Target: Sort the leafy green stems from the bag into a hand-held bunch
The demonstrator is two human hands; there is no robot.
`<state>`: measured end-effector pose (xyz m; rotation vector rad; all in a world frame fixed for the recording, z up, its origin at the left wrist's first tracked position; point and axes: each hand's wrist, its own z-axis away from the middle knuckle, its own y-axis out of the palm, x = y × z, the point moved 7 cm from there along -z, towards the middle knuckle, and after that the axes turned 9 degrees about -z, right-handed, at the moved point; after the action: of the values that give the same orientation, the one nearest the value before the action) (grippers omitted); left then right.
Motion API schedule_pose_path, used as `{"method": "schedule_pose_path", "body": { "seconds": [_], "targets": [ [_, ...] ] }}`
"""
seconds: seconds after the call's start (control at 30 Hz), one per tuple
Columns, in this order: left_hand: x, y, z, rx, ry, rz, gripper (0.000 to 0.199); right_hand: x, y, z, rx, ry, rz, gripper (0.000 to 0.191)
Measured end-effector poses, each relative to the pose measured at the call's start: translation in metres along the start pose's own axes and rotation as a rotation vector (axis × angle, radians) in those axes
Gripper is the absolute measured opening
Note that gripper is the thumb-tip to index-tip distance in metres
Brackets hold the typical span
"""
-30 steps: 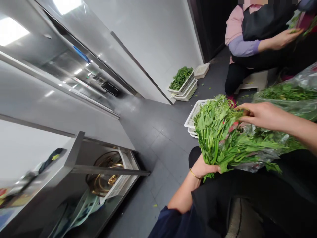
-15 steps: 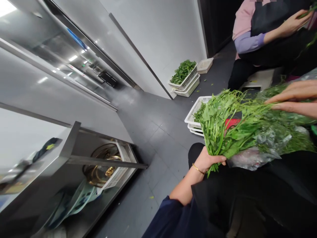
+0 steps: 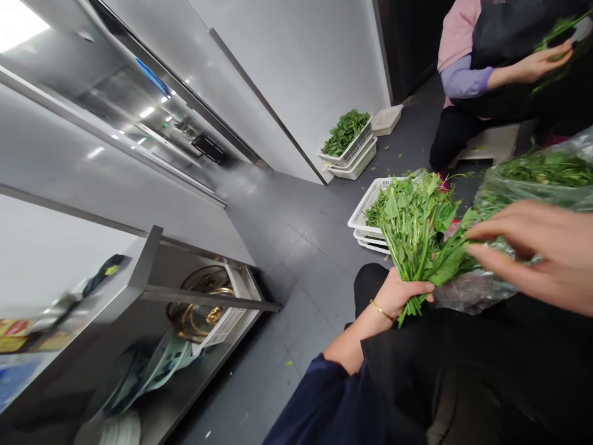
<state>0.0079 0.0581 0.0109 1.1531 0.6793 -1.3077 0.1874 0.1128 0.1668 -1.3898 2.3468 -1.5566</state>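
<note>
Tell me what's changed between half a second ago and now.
The right hand has moved lower and in toward the bunch of greens; I can't tell whether it holds any leaves. The left hand still grips the bunch, and the white basket beyond stays put.

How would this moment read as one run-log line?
left hand: gripping bunch of greens | right hand: blurred, at bunch's right edge, hold unclear | white basket: partly hidden behind bunch
</note>
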Motion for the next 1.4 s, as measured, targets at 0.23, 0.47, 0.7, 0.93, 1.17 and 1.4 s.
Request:
{"method": "schedule_pose_path", "body": {
  "seconds": [0.23,0.47,0.7,0.93,1.17,1.4],
  "targets": [
    [-0.003,-0.002,0.005,-0.071,0.026,-0.089,0.053,-0.015,0.101,-0.010,0.253,0.309,-0.470,0.057],
    [0.000,-0.007,0.004,-0.020,0.063,0.014,0.055,-0.014,0.082,0.025,0.043,0.372,-0.513,0.044],
    [0.002,0.001,0.002,0.046,0.080,0.045,0.050,-0.007,0.086,0.014,0.059,0.399,-0.547,0.048],
    [0.006,0.000,0.003,0.045,0.089,0.160,0.060,0.007,0.077,0.013,0.088,0.266,-0.493,0.045],
    [0.003,-0.001,0.004,0.038,0.104,0.038,0.050,-0.020,0.095,0.017,0.265,0.673,-1.054,0.049],
    [0.003,-0.003,0.009,0.059,0.079,-0.022,0.054,-0.026,0.092,0.017,0.321,0.532,-0.969,0.039]
  ]
}}
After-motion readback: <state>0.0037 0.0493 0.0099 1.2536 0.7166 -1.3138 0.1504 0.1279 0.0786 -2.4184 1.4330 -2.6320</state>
